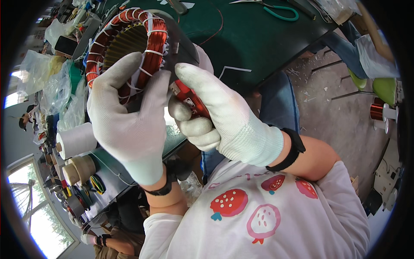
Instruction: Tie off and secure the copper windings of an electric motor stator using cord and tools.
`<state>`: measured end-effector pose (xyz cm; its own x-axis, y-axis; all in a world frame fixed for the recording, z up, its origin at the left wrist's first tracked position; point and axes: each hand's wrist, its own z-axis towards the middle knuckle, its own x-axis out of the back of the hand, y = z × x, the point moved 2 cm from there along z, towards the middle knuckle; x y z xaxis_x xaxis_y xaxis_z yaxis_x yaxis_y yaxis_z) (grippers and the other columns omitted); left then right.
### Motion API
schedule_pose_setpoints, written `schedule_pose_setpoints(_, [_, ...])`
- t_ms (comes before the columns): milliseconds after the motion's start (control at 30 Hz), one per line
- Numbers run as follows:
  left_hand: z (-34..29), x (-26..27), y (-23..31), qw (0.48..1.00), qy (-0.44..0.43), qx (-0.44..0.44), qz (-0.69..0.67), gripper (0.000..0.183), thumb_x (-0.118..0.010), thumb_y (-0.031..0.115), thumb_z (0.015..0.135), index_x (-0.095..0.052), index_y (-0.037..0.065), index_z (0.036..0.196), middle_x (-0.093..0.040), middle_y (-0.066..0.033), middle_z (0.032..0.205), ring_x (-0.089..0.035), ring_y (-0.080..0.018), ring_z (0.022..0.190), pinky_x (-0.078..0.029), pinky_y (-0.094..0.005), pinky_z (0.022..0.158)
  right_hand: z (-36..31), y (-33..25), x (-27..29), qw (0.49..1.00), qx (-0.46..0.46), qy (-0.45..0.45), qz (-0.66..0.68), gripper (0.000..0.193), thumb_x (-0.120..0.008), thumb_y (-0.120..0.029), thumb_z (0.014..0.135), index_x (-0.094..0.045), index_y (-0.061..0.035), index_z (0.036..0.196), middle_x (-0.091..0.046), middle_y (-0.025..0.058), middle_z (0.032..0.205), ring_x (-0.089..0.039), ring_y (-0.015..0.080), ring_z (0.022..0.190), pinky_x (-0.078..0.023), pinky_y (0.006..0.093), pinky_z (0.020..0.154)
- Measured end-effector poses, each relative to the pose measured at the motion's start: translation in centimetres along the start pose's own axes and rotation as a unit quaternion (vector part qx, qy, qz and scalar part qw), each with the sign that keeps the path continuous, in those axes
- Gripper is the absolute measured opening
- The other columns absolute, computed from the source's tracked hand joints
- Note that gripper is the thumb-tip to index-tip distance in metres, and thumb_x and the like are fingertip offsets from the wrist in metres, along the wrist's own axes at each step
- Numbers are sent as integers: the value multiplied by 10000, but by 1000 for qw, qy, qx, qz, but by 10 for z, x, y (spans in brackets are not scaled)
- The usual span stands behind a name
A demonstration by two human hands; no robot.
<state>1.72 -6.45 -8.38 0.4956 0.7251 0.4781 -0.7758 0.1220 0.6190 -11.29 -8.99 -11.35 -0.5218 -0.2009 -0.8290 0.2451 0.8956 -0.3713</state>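
Observation:
In front of me, at upper left, stands a motor stator (157, 39), its ring of red copper windings bound with white cord and its core slots dark yellow inside. My left hand (129, 108), in a white glove, lies against the near side of the ring. Its index finger and thumb are spread apart across the winding; the other fingers are mostly hidden. Just right of the stator, my gloved right hand (220, 112) is closed around a red lighter (189, 101), thumb raised near its top end. No flame shows.
On the green tabletop (258, 47) lie teal-handled scissors (282, 14) and a bent white strip (236, 68). White thread spool (77, 140) and tape rolls (79, 169) stand at left. Plastic bags (56, 86) crowd the far left. Another person (379, 56) is at upper right.

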Motion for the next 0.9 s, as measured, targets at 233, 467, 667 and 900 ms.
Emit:
schedule_pose_setpoints(233, [6, 15, -13, 994, -52, -29, -94, 199, -611, -14, 901, -705, -16, 1077, -711, -126, 1050, -666, -175, 917, -527, -287, 851, -12, 1, 12, 1000, 14, -25, 6, 615, -387, -620, 1031, -491, -95, 728, -303, -71, 531, -186, 39, 407, -154, 208, 372])
schedule_pose_setpoints(467, [6, 32, -22, 994, -86, -27, -68, 236, -705, -2, 830, -688, -28, 1064, -702, -85, 1012, -649, -153, 930, -516, -288, 863, -2, -19, 22, 993, 110, 42, -2, 596, -356, -614, 1034, -527, -102, 782, -392, -20, 538, -287, 88, 399, -213, 244, 383])
schedule_pose_setpoints(667, [-1, 53, -20, 979, -23, 9, -201, 193, -576, -21, 943, -677, -39, 1106, -703, -118, 1128, -639, -157, 1045, -467, -266, 956, 49, -143, 44, 698, 477, 140, -515, 620, -616, -388, 998, -460, 46, 1412, -587, 115, 1306, -580, 181, 1163, -461, 286, 969])
schedule_pose_setpoints(900, [-42, 81, -33, 991, 81, 52, -88, 200, -545, -45, 968, -663, -44, 1130, -705, -129, 1146, -636, -211, 1138, -463, -341, 1025, -7, -25, 85, 614, 541, 148, -556, 367, -593, -22, 903, -587, -11, 1270, -610, 147, 1211, -605, 257, 1046, -492, 333, 893])
